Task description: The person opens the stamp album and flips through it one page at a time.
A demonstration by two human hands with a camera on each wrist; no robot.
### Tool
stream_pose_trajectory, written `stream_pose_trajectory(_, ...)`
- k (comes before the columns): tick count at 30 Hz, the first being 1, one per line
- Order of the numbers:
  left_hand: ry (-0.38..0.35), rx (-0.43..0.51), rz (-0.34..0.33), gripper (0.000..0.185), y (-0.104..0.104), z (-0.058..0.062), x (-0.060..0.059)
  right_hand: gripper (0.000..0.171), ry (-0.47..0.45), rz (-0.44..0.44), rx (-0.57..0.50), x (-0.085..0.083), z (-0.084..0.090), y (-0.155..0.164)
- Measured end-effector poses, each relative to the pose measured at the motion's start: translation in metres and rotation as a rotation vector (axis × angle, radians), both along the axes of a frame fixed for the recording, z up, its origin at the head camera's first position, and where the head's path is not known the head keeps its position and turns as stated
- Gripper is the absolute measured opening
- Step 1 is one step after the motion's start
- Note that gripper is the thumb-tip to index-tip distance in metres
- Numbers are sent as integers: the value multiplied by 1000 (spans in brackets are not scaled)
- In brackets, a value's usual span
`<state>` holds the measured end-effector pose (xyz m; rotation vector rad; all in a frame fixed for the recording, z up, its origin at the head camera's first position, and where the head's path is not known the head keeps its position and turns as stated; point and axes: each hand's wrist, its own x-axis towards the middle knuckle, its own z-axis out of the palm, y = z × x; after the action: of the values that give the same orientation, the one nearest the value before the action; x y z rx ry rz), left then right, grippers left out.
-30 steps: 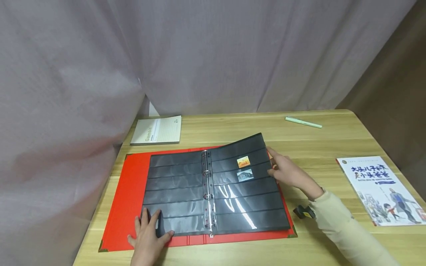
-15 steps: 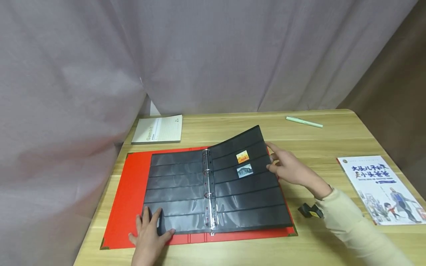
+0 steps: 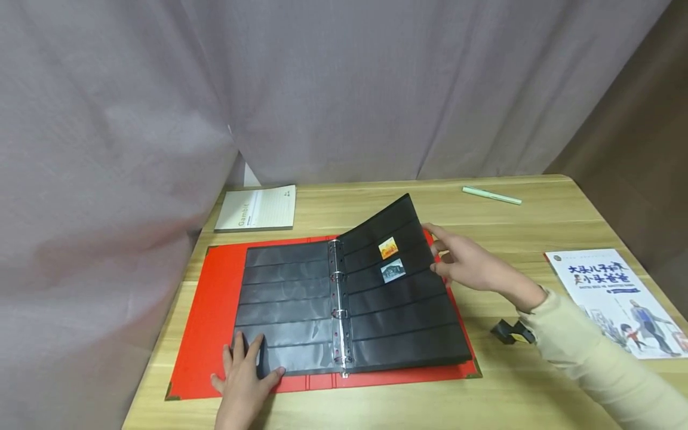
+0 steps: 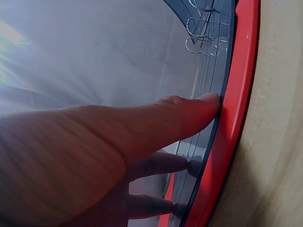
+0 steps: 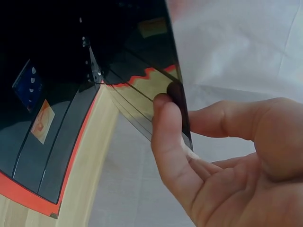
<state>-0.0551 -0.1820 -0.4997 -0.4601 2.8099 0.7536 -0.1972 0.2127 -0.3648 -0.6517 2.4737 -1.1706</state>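
A red ring binder (image 3: 212, 310) lies open on the wooden table, filled with black pocket pages. My right hand (image 3: 466, 263) pinches the outer edge of the top right black page (image 3: 398, 280) between thumb (image 5: 165, 127) and fingers, and that page tilts up off the stack. Two stamps, one orange (image 3: 388, 247) and one grey (image 3: 393, 270), sit in its upper pockets. My left hand (image 3: 244, 373) lies flat on the lower left page (image 3: 285, 310), with its fingertips (image 4: 208, 101) pressing near the binder's red edge (image 4: 236, 118). Metal rings (image 3: 337, 298) run down the middle.
A grey notebook (image 3: 258, 208) lies behind the binder at the back left. A light green pen (image 3: 491, 195) rests at the back right, and a picture book (image 3: 618, 301) lies at the right edge. A small black clip (image 3: 507, 331) sits near my right sleeve. Grey curtains hang behind.
My right hand has lifted the right page's outer edge higher, and the page now tilts more steeply toward the rings. The left hand has stayed in place.
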Motion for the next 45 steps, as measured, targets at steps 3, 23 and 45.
stream_pose_trajectory(3,2,-5,-7,83,0,0,1,80,4,3,-1,0,2,0)
stream_pose_trajectory(23,6,-5,-11,84,-1,-3,2,78,32,-13,-87,0,37,-31)
stream_pose_trajectory(45,43,15,-16,82,0,0,2,75,55,-48,-180,-6,59,-71)
